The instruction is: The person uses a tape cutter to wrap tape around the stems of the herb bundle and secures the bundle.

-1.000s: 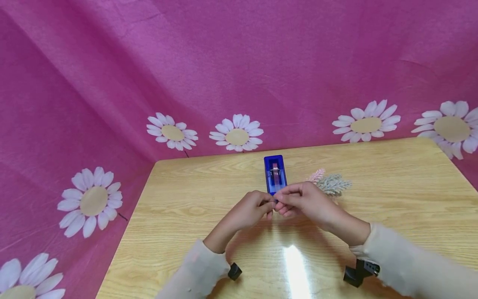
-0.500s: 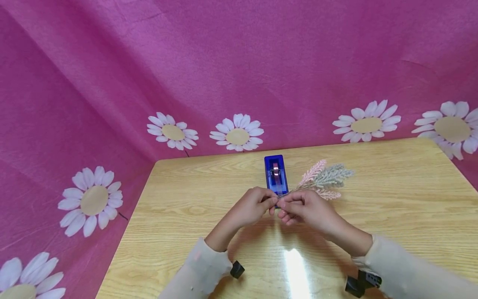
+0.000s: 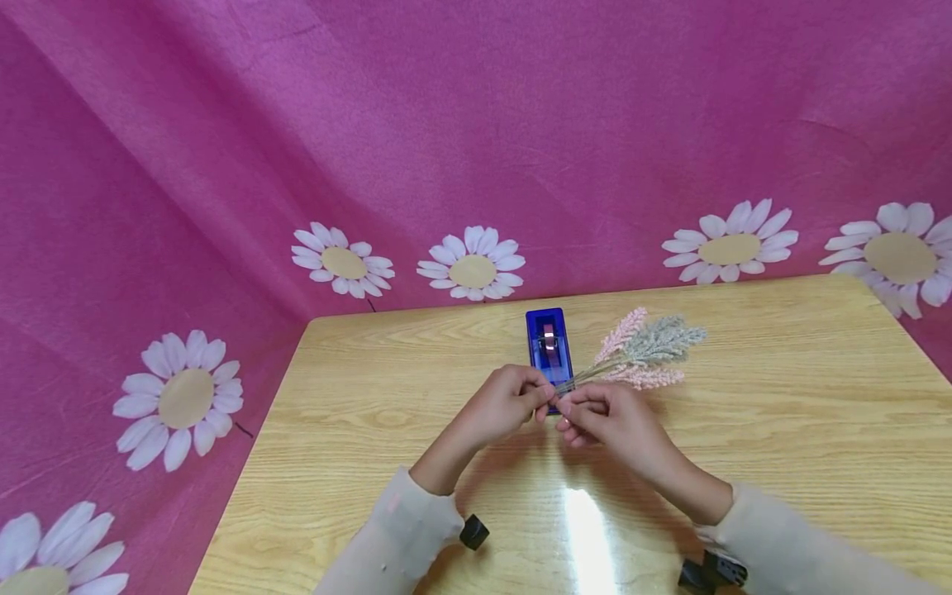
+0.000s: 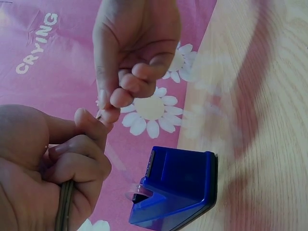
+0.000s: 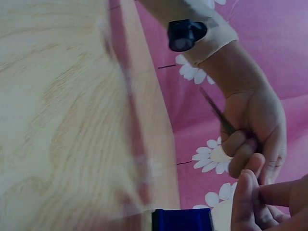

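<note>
In the head view, a small bunch of fluffy flower sprigs [image 3: 654, 340], pink and grey-green, fans out to the right above the right hand. Its thin stems [image 3: 583, 376] run down to the fingertips of both hands. My left hand [image 3: 507, 405] has its fingers curled round the stems [image 4: 64, 207], whose lower ends stick out below its fist in the right wrist view. Thumb and forefinger of my right hand [image 3: 621, 421] pinch at the stems close to the left fingertips; the exact spot is hidden. A blue tape dispenser [image 3: 548, 343] stands just behind the hands.
The light wood table [image 3: 372, 413] ends at the back against a pink curtain [image 3: 476, 124] printed with white daisies. In the left wrist view, a clear tape roll [image 4: 137, 192] sits in the dispenser. Small black devices [image 3: 473, 533] are strapped at the wrists.
The flower heads, mostly hidden behind the right hand a second ago, have come into view above it. The hands have shifted slightly; the dispenser stays in place.
</note>
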`<state>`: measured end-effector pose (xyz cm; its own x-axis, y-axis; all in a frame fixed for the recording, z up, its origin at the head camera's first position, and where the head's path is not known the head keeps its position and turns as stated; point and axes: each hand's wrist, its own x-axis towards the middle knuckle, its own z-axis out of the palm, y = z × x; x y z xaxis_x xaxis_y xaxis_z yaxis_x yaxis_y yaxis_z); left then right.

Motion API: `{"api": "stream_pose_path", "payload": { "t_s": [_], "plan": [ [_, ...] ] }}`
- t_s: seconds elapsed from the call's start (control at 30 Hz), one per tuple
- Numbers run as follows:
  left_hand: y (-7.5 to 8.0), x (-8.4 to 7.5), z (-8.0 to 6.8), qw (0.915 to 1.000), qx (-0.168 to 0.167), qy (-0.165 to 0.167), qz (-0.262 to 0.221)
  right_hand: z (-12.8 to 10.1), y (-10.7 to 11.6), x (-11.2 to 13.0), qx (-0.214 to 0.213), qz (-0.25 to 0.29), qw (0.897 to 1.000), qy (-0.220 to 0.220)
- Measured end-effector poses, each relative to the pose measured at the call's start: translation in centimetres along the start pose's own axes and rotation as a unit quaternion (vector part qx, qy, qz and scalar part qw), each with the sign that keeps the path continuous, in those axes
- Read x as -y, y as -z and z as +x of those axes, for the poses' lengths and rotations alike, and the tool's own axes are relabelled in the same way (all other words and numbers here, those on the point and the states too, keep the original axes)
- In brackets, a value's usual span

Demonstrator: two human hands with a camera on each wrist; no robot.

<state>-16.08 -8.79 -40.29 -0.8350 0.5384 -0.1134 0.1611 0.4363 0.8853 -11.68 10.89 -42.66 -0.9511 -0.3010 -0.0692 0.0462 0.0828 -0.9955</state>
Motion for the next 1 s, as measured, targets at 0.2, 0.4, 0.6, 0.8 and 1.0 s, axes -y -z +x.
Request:
{"api": "stream_pose_path", "payload": {
  "t_s": [0.2,0.4,0.6,0.8,1.0],
  "plan": [
    [0.1,0.0,0.2,0.9998,-0.008,0.001,-0.02,0.5,-0.8,-1.4,-0.038,0.017,0.998,0.039],
    [0.1,0.2,0.3,0.9984,-0.008,0.004,-0.056,1.1,-1.5,-2.2,-0.077,0.045,0.994,0.058],
    [0.1,0.5,0.4,0.9942,0.02,0.008,-0.106,2.0,-1.8,-3.3,-0.108,0.056,0.99,0.073],
    [-0.1,0.9,0.5,0.9915,0.04,0.013,-0.123,2.7,-2.2,-4.3,-0.141,0.081,0.982,0.099],
    [-0.3,1.3,0.7,0.991,0.051,0.013,-0.123,2.9,-2.7,-4.5,-0.161,0.136,0.974,0.086]
  ]
}}
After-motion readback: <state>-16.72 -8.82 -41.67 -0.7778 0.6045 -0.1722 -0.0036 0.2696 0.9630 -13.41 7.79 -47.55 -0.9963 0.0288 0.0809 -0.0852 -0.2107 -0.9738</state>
